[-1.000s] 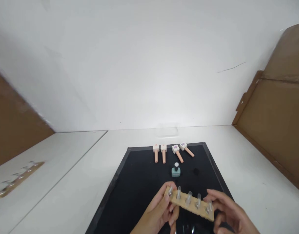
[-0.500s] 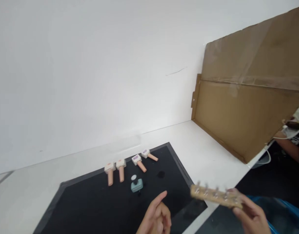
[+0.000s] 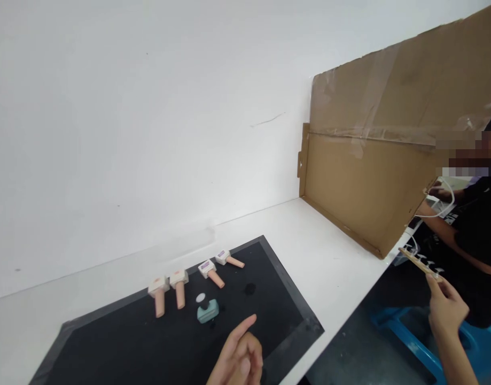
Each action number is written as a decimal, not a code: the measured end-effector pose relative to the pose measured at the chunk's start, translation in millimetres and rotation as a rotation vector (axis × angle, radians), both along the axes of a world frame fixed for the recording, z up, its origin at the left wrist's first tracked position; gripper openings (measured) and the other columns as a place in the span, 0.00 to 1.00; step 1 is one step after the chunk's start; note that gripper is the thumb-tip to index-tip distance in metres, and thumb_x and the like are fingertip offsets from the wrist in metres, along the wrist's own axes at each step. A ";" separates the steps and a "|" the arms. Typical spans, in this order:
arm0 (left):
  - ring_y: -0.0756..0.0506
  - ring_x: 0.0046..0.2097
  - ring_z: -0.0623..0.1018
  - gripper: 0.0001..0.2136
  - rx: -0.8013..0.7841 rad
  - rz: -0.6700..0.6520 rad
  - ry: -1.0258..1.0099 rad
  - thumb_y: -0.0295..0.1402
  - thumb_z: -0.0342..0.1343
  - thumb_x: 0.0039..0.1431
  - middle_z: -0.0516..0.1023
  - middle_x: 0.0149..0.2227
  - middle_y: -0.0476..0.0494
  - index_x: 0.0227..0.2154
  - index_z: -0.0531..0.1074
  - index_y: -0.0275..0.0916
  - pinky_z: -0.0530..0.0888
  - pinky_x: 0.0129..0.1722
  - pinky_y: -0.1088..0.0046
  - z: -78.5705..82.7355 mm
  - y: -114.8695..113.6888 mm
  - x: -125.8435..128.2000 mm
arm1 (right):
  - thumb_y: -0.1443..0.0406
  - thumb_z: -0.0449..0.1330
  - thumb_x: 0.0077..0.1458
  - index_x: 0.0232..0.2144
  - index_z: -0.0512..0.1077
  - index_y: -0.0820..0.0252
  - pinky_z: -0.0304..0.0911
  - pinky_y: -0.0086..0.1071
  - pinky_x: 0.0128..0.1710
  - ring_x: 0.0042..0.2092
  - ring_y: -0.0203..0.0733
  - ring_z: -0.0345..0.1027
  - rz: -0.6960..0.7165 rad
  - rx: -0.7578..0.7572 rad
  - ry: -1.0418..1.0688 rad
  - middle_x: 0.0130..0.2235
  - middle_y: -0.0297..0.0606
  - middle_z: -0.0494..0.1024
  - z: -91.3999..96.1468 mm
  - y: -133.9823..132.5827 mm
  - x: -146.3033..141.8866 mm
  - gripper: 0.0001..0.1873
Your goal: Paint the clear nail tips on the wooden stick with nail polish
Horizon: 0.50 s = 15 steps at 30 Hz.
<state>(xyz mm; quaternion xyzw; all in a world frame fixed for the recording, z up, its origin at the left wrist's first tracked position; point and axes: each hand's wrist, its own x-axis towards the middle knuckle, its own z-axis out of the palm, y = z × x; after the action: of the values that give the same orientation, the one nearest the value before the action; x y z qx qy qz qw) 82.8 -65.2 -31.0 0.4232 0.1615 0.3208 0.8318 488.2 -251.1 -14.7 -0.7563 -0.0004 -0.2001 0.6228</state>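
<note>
My right hand (image 3: 445,307) is stretched out past the table's right edge and grips one end of a wooden strip (image 3: 419,263) with small clear tips standing on it. My left hand (image 3: 237,355) hovers empty over the near part of the black mat (image 3: 121,347), index finger pointing out, other fingers loosely curled. On the mat lie several pink-handled bottles with white caps (image 3: 169,286) in a row. A small teal bottle (image 3: 207,309) stands just in front of them, closest to my left hand.
A large cardboard sheet (image 3: 369,176) stands at the table's right end. Behind it sits another person in a black top (image 3: 475,224) with a white cable. A blue stool (image 3: 413,337) is on the floor. The white table (image 3: 329,251) meets a white wall.
My view swung right. My left hand let go of the wooden strip, and my right hand carried it off the mat, out beyond the table's right edge toward the seated person.
</note>
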 end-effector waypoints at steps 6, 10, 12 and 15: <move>0.53 0.21 0.71 0.20 0.041 0.070 0.022 0.39 0.59 0.52 0.71 0.28 0.51 0.49 0.66 0.51 0.71 0.19 0.76 8.2 -10.7 -11.5 | 0.50 0.60 0.36 0.36 0.75 0.73 0.60 0.37 0.23 0.24 0.44 0.63 0.101 -0.129 0.067 0.23 0.40 0.72 -9.4 38.8 25.2 0.32; 0.53 0.22 0.71 0.19 0.059 0.133 0.026 0.41 0.58 0.53 0.70 0.28 0.51 0.49 0.66 0.52 0.72 0.19 0.76 15.3 -14.7 -23.9 | 0.52 0.59 0.34 0.29 0.75 0.68 0.57 0.40 0.24 0.23 0.48 0.62 0.173 -0.321 0.134 0.23 0.42 0.70 -3.6 55.5 32.2 0.24; 0.54 0.22 0.70 0.19 0.055 0.156 0.021 0.41 0.58 0.53 0.69 0.28 0.51 0.49 0.67 0.53 0.72 0.19 0.77 17.4 -14.2 -31.0 | 0.56 0.58 0.34 0.21 0.73 0.61 0.56 0.42 0.25 0.23 0.50 0.61 0.225 -0.424 0.138 0.21 0.41 0.67 0.3 60.7 38.6 0.14; 0.54 0.22 0.70 0.18 0.060 0.189 0.040 0.40 0.58 0.54 0.69 0.29 0.51 0.49 0.67 0.53 0.73 0.20 0.77 18.9 -12.0 -42.4 | 0.57 0.56 0.34 0.10 0.62 0.49 0.53 0.43 0.21 0.18 0.49 0.55 0.315 -0.540 0.104 0.14 0.36 0.58 4.8 64.2 50.2 0.09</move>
<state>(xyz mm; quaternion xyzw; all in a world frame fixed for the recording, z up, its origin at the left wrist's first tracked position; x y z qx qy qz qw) 40.5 -77.2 -12.1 0.4374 0.2074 0.3940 0.7813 538.3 -187.0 -9.9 -0.8943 -0.1388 -0.0548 0.4218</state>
